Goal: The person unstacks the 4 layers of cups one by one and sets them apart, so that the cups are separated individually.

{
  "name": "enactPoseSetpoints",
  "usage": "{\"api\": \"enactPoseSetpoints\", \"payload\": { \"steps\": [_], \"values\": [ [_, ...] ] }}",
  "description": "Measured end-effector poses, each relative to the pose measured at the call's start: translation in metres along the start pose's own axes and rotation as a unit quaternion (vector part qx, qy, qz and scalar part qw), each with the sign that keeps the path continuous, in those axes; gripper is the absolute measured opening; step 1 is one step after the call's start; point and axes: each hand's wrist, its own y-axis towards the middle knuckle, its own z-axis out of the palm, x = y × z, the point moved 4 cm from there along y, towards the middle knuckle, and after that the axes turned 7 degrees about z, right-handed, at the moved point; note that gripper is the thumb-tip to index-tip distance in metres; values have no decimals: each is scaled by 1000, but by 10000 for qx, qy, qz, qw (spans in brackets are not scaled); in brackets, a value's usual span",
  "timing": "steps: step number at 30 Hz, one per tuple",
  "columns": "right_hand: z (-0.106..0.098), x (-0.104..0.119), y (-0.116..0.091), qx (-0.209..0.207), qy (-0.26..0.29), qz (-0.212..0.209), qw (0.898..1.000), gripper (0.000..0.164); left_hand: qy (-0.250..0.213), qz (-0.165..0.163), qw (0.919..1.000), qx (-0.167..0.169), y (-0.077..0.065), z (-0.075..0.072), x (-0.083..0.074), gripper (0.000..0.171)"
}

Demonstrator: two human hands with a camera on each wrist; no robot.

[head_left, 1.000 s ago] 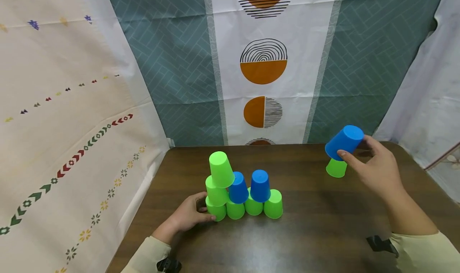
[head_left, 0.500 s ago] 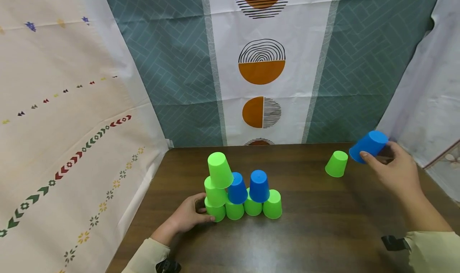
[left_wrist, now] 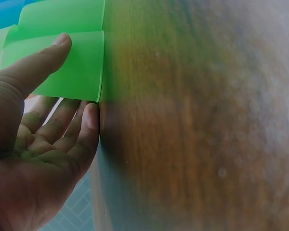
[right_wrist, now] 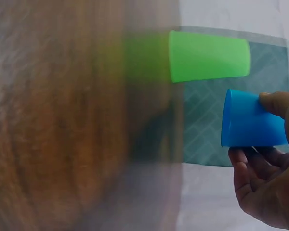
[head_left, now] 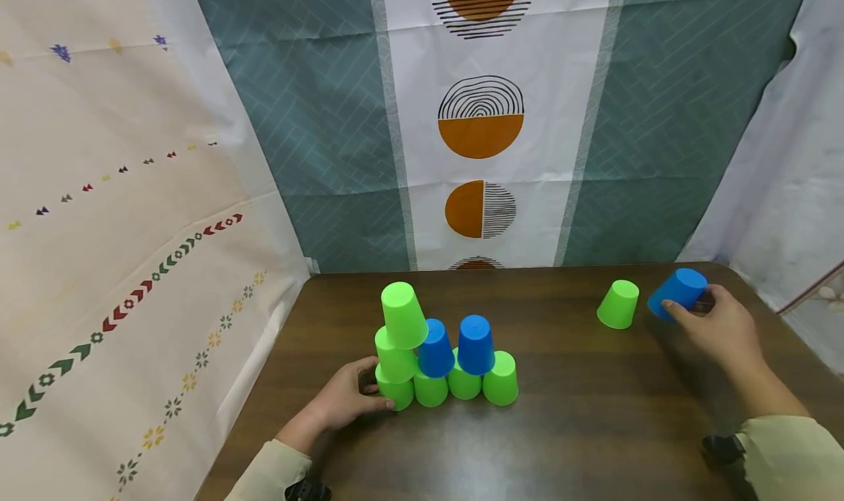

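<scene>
My right hand [head_left: 722,329] grips an upside-down blue cup [head_left: 679,294] between thumb and fingers at the right. In the right wrist view, a gap separates that blue cup's rim from the tabletop. Left of it, a green cup [head_left: 618,305] stands upside down on the table. My left hand [head_left: 343,392] holds the lowest left green cup [head_left: 395,390] of a stack, thumb in front and fingers behind. Several green cups form the stack's bottom row. Above them sit a green cup [head_left: 395,356] and two blue cups, one blue cup [head_left: 476,346] farther right. A green cup [head_left: 404,316] tops the left side.
The dark wooden table [head_left: 560,428] reaches back to a green-and-white patterned cloth [head_left: 330,157]. A patterned light cloth [head_left: 132,230] hangs at the left and a white one [head_left: 791,215] at the right.
My right hand has carried the blue cup rightward, off from over the lone green cup, then lowered it toward the table. The left hand and the stack have stayed in place.
</scene>
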Motion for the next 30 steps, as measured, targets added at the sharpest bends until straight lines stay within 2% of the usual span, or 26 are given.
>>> {"api": "enactPoseSetpoints", "payload": {
  "steps": [11, 18, 24, 30],
  "values": [
    [17, -22, 9, 250, -478, -135, 9985, 69, -152, 49, 9999, 64, 0, 5, 0, 65],
    [20, -25, 13, 341, -504, -199, 9979, 68, -166, 104, 9998, 66, 1, 6, 0, 64],
    [28, -23, 12, 549, -474, -275, 9970, 74, -189, -55, 9998, 49, -2, 3, 4, 65],
    [28, -21, 13, 559, -475, -322, 9968, 74, -162, -52, 9998, 65, -1, 2, 3, 67]
  ]
}}
